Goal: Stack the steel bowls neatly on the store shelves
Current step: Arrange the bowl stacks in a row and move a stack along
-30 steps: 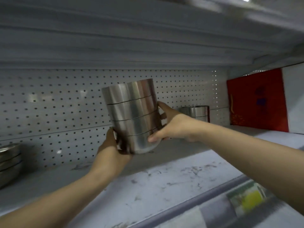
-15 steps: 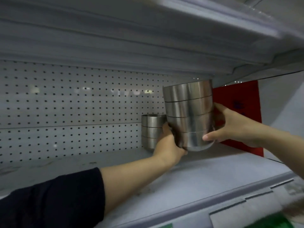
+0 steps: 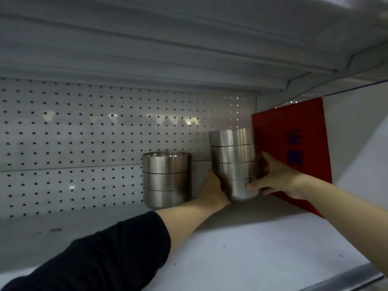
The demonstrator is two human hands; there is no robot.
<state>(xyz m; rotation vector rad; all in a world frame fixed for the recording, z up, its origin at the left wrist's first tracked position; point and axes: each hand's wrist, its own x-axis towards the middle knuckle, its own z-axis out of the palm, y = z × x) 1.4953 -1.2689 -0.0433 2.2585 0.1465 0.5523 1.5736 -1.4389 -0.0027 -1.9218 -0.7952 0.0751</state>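
Nearest to us, the metal front lip [image 3: 344, 279] of a white store shelf [image 3: 241, 244] crosses the lower right corner, dull grey and blurred. Our left arm reaches over it in a black fabric sleeve [image 3: 100, 257] that ends at the forearm. The shelf surface is flat and pale, with a few dark scuffs on its left part.

Farther in, we hold a stack of four nested brushed-steel bowls [image 3: 234, 162] between both hands, near the right end of the shelf. Our left hand [image 3: 212, 190] cups the lower left side of the stack, its fingers wrapped round behind the steel and out of sight. Our right hand [image 3: 277, 177] grips the lower right side, the thumb pressed across the front of the bottom bowl and the fingers curled round the back. The stack stands nearly upright; whether its rounded base touches the shelf we cannot tell.

Just left of it, a second stack of three matching steel bowls [image 3: 167, 179] sits on the shelf, smooth-walled and satin in finish. Behind both runs a white perforated back panel [image 3: 84, 143], dotted with even rows of small holes. To the right a red flat board with blurred blue markings [image 3: 294, 148] leans against the side wall. Overhead, the ribbed grey underside of the upper shelf [image 3: 168, 43] closes the bay.
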